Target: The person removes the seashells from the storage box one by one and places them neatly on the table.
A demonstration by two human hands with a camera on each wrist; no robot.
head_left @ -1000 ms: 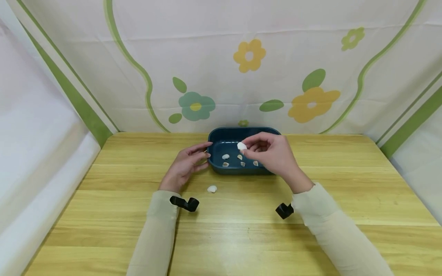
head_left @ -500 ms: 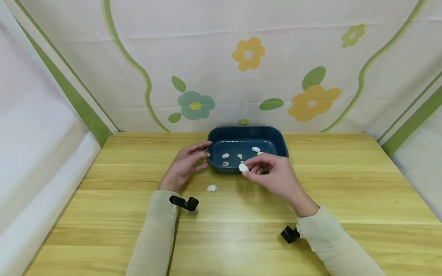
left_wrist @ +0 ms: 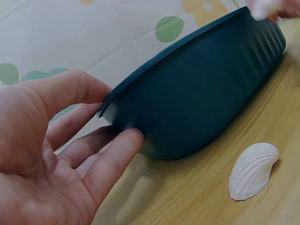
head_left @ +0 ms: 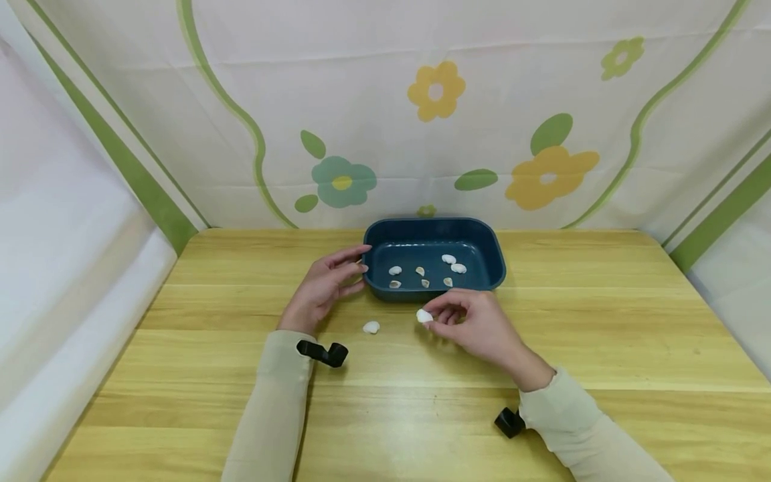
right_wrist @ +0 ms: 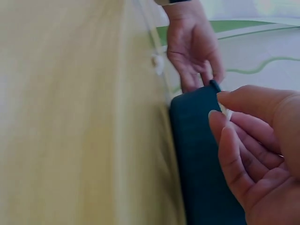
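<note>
In the head view my right hand [head_left: 478, 328] pinches a white seashell [head_left: 424, 316] between thumb and fingertips, in front of the blue basin [head_left: 375, 292]. In the right wrist view only a pale edge of that seashell shows between the fingers. My left hand [head_left: 322, 288] touches the left end of the basin with its fingertips. The left wrist view shows those fingers [left_wrist: 117, 152] against the outer wall near the rim. Another white ribbed seashell [left_wrist: 255, 169] lies on the table in front of the basin, near the left hand.
Inside the basin are several small shells: white ones [head_left: 458, 268] towards the right, another white one [head_left: 395, 270] at left, and brownish ones [head_left: 419, 271] about the middle and front. The wooden table [head_left: 385, 428] ends at a flower-printed cloth [head_left: 385, 100] behind the basin.
My right hand has moved with the seashell from over the basin towards me, past its front rim, uncovering the shells at the basin's right. The left hand has stayed at the basin's left end.
</note>
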